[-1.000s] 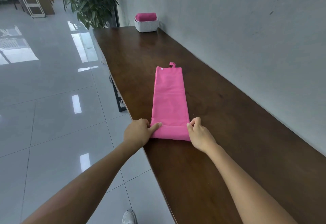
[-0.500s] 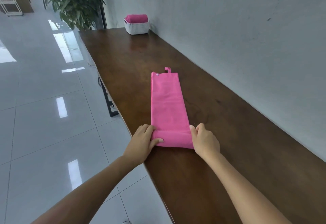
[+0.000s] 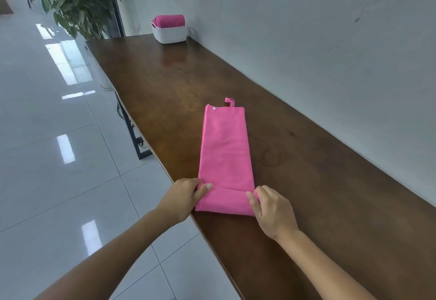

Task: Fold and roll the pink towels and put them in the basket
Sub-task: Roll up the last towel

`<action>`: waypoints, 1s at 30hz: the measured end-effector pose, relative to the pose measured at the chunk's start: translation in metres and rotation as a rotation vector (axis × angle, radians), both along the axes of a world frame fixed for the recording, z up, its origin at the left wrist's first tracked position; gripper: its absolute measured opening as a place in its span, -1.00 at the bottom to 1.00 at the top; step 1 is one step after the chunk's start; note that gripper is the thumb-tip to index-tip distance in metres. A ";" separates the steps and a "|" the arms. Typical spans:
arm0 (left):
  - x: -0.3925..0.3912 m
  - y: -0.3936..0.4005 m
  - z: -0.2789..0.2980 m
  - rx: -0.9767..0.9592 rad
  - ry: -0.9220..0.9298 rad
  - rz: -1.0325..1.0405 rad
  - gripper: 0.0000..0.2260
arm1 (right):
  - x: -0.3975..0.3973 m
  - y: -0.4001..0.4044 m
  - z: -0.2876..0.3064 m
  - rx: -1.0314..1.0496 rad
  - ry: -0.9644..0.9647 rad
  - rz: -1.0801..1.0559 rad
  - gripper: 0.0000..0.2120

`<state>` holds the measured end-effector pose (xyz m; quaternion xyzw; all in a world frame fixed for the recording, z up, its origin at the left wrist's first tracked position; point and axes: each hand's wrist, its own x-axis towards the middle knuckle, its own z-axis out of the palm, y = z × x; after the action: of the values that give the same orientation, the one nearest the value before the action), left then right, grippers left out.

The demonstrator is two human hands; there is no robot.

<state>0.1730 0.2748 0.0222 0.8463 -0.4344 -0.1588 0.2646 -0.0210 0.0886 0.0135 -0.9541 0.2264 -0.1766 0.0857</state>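
Observation:
A pink towel (image 3: 225,148) lies folded into a long narrow strip on the dark wooden table (image 3: 318,181), with a small loop and a white snap at its far end. Its near end is turned over into a short roll. My left hand (image 3: 182,197) pinches the left end of that roll, thumb on top. My right hand (image 3: 271,207) grips the right end with curled fingers. Far back on the table stands a white woven basket (image 3: 169,33) holding a rolled pink towel (image 3: 168,20).
A grey wall (image 3: 318,40) runs along the table's right side. The table's left edge drops to a glossy tiled floor (image 3: 59,158). A leafy plant (image 3: 70,0) stands beyond the table's far left corner.
The roll at the towel's near end has grown a little thicker under both hands. The camera has shifted, so the basket and plant sit further right in view.

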 end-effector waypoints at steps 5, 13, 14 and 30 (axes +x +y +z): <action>-0.009 0.010 -0.006 -0.232 -0.120 0.063 -0.64 | 0.016 -0.001 0.030 0.103 0.308 -0.072 -0.43; 0.003 0.006 -0.012 -0.115 -0.238 -0.067 -0.34 | 0.047 -0.011 0.058 0.164 0.574 -0.216 -0.34; 0.004 0.002 -0.011 -0.113 -0.258 -0.066 -0.34 | 0.049 -0.009 0.058 0.178 0.568 -0.247 -0.33; 0.017 0.016 -0.012 -0.089 -0.149 0.060 -0.48 | 0.037 0.034 0.007 -0.149 -0.019 -0.085 -0.43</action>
<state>0.1897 0.2912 0.0102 0.8558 -0.4338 -0.0681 0.2734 0.0158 0.1230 0.0208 -0.9455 0.2522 -0.2056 0.0091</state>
